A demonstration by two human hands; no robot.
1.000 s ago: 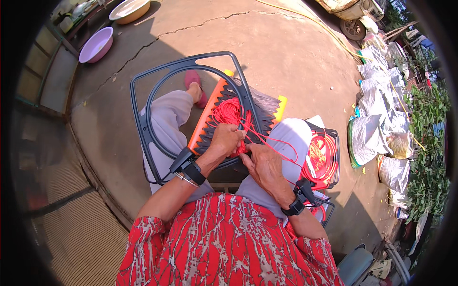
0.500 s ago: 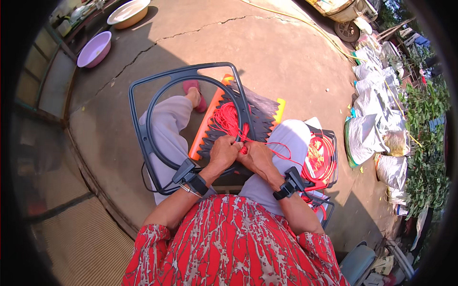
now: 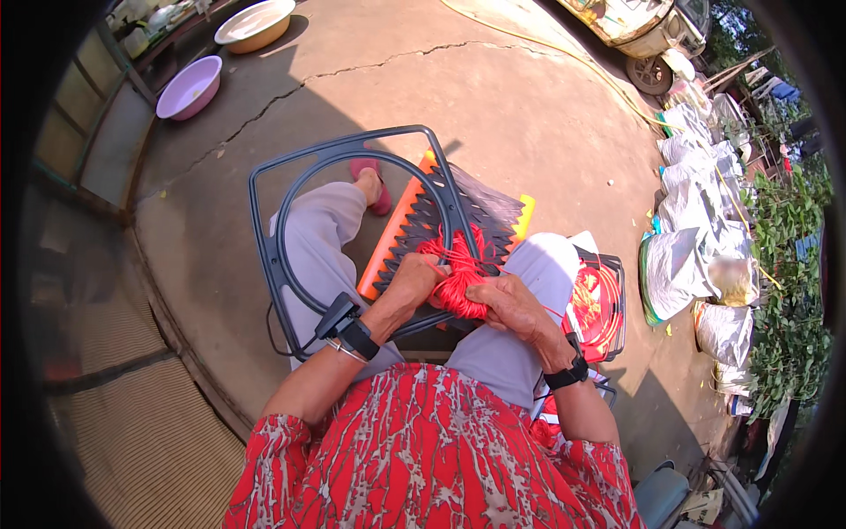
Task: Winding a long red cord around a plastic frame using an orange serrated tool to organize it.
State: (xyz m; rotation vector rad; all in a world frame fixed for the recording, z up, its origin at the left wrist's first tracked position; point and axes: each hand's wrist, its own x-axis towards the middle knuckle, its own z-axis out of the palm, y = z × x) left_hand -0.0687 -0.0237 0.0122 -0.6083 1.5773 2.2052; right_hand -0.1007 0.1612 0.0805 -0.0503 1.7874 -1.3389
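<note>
A bunched hank of red cord (image 3: 462,282) sits between my two hands, in front of my lap. My left hand (image 3: 419,280) is closed at its left side, fingers partly hidden, gripping red strands beside a dark frame. My right hand (image 3: 513,307) pinches the hank from the right, and a strand trails off toward my right knee. The dark plastic frame (image 3: 264,229), with a large round opening, leans over my left leg. Behind the hank lies a black piece with zigzag strips (image 3: 480,207), edged by an orange bar (image 3: 398,231) and a yellow bar (image 3: 525,214).
Right of my right knee lies another dark frame with red cord coiled on it (image 3: 597,304). White sacks (image 3: 679,264) line the right side by green plants. A purple basin (image 3: 189,88) and a larger basin (image 3: 254,26) stand far left. A yellow hose (image 3: 564,51) crosses the concrete.
The red cord hank has come down and nearer, out of the frame's opening area into my hands. My right hand has moved right, apart from my left.
</note>
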